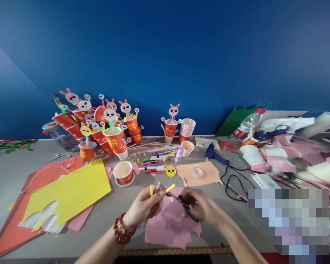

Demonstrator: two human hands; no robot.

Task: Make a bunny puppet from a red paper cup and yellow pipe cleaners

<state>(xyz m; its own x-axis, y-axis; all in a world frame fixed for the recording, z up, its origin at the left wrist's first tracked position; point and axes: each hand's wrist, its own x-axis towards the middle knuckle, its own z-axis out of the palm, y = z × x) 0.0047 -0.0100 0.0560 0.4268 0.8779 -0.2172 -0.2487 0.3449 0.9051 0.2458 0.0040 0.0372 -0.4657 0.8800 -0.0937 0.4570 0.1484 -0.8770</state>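
My left hand (150,201), with a red bead bracelet (123,228) at the wrist, pinches a narrow yellow strip (151,189) and a whitish one (157,186) between thumb and fingers. My right hand (199,207) grips black-handled scissors (191,213), whose blades point left toward my left hand. Another short yellow piece (170,188) lies at the blades; I cannot tell whether it is part of the same strip. Below both hands is a pink paper sheet (170,227) with cut edges. A yellow rabbit-face disc (170,170) lies just beyond them.
Yellow paper (85,183) with cutouts covers the left side. Red paper cups (114,138) with rabbit figures crowd the back left. Pens (154,168), a glue stick (178,155), a blue glue gun (216,154) with a black cord (233,183), and a bottle (244,126) stretch rightward.
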